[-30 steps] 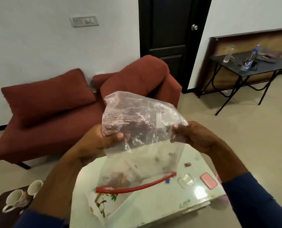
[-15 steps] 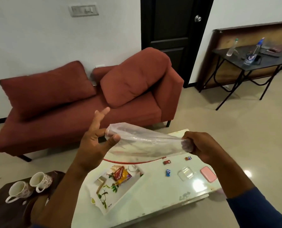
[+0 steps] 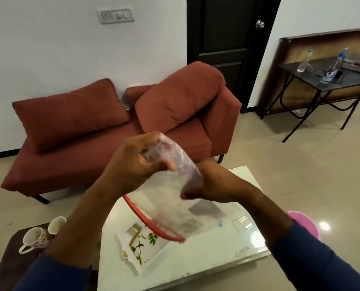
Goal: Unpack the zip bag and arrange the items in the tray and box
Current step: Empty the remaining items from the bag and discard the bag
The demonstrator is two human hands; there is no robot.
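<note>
Left hand (image 3: 133,162) grips the closed end of the zip bag (image 3: 172,198), fingers curled round crumpled plastic, thumb pressing in at 3 o'clock. Right hand (image 3: 211,181) sits just at 4 o'clock of the left, fingers curled into the same bag; fingertips hidden behind the plastic, so the exact pinch is unclear. Bag hangs mouth-down from both hands, red zip strip (image 3: 151,223) arcing at 6 o'clock; plastic is motion-blurred and cloudy, contents not readable. Below it, white table (image 3: 196,263). Tray (image 3: 142,246) with leaf print lies under the bag mouth at 7 o'clock; its far part is covered by the bag, so what's in it can't be made out. Clear box (image 3: 243,223) at 4 o'clock of the bag, partly behind the right forearm; small blue item (image 3: 221,224) just left of it. Pink object (image 3: 307,223) past the table edge at 3 o'clock, mostly hidden by the right sleeve. Two mugs (image 3: 41,234) on a dark stool at 8 o'clock, stool cut by the left sleeve. Red sofa (image 3: 112,148) at 12 o'clock, black side table (image 3: 330,80) with bottles at 2 o'clock, cut by the frame edge.
</note>
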